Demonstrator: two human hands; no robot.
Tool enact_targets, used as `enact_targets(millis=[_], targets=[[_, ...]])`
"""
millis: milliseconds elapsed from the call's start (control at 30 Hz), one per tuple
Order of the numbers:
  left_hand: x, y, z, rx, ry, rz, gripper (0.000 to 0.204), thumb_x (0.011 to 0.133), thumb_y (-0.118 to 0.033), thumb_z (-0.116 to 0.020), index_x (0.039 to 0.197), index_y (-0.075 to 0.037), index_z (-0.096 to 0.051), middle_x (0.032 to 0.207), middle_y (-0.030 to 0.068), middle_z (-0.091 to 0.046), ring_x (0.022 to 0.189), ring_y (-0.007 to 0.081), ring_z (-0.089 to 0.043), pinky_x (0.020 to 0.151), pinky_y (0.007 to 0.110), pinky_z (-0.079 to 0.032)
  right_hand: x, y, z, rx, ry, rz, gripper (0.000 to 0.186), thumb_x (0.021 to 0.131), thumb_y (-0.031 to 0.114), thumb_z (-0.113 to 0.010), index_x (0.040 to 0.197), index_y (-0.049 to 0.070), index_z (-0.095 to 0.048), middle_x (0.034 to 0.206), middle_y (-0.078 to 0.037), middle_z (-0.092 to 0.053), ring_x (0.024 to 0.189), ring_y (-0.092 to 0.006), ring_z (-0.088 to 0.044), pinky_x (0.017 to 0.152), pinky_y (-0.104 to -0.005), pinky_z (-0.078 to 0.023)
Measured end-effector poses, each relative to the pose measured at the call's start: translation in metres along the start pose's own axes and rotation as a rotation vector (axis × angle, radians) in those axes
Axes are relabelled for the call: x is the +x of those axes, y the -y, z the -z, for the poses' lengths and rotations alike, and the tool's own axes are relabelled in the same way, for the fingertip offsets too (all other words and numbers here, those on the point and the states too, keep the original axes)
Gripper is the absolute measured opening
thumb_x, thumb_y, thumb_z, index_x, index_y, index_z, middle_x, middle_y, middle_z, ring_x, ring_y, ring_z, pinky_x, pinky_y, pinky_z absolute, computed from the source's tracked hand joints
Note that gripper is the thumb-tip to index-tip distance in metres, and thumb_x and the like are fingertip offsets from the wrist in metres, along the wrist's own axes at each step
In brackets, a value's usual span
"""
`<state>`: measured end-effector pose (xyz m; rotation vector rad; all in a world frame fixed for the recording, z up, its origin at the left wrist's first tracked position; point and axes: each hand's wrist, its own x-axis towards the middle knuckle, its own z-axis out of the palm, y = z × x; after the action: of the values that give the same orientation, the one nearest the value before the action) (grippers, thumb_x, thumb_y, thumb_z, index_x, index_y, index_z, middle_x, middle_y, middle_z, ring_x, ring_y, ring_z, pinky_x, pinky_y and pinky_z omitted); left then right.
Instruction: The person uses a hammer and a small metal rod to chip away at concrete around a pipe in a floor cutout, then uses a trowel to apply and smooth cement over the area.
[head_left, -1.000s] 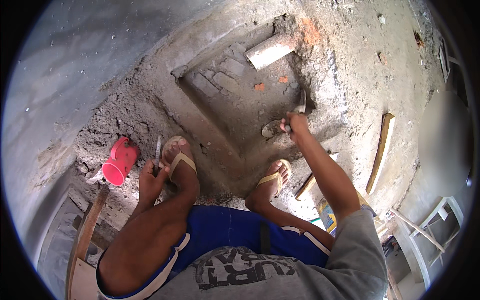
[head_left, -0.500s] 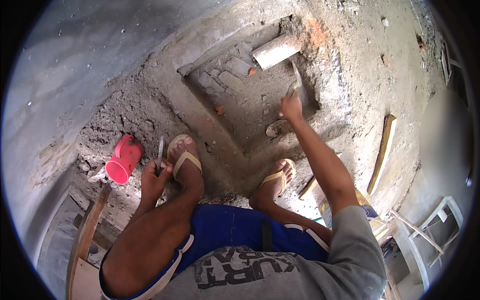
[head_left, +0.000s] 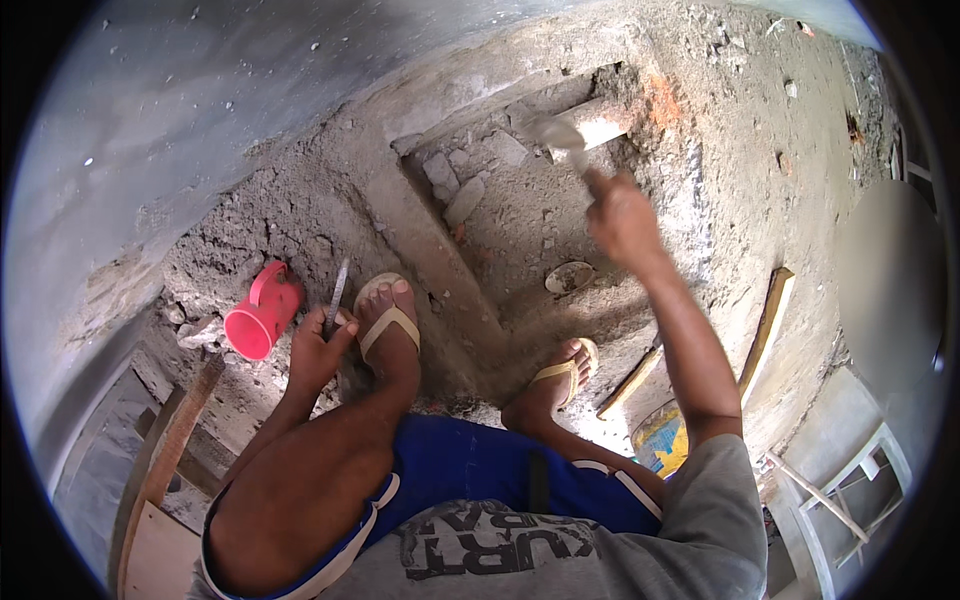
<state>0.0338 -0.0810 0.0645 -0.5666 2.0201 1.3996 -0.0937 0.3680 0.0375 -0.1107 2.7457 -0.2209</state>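
Observation:
My right hand [head_left: 626, 225] is closed round the handle of a trowel [head_left: 556, 132], whose blade is blurred by motion. The blade hangs over the far part of a square pit with cement edges [head_left: 440, 235], close to a pale pipe [head_left: 602, 130] at the far right corner. Broken stones [head_left: 464, 200] and loose soil lie at the pit's bottom. Beside my left foot, my left hand [head_left: 320, 350] grips a narrow metal chisel-like bar [head_left: 338, 292], its tip pointing up. A pink plastic mug [head_left: 262, 315] lies tilted to the left of that hand.
A small round dish-like piece [head_left: 570, 278] sits at the pit's near right. Wooden strips [head_left: 768, 330] lie on the right, and a yellow-blue sack or bucket [head_left: 660, 440] is by my right leg. Planks [head_left: 180, 430] stand at the lower left. A grey wall [head_left: 220, 90] rises at far left.
My right hand has moved slightly nearer and to the right, and the trowel blade has swung left, over the pipe's near end. My left hand still holds the bar. The whole view has shifted a little.

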Motion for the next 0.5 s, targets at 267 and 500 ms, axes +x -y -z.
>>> enact_targets(millis=[267, 500], targets=[[0.006, -0.013, -0.006, 0.127, 0.018, 0.014, 0.015, 0.087, -0.01, -0.073, 0.091, -0.003, -0.06, 0.079, 0.0, -0.061, 0.074, 0.007, -0.054, 0.069, 0.026, -0.047, 0.149, -0.024, 0.02, -0.346, 0.285, -0.167, 0.032, 0.096, 0.013, -0.045, 0.116, 0.003, -0.068, 0.112, -0.016, -0.071, 0.1, -0.0304, -0.071, 0.079, -0.043, -0.06], [0.01, -0.004, -0.01, 0.087, -0.022, -0.054, 0.015, 0.087, -0.011, -0.073, 0.091, -0.003, -0.061, 0.079, 0.0002, -0.061, 0.073, 0.0069, -0.053, 0.068, 0.026, -0.047, 0.101, 0.103, -0.02, -0.203, 0.523, 0.123, 0.023, 0.092, 0.007, -0.054, 0.109, -0.002, -0.067, 0.094, -0.018, -0.071, 0.081, -0.0239, -0.073, 0.064, -0.0323, -0.062]])
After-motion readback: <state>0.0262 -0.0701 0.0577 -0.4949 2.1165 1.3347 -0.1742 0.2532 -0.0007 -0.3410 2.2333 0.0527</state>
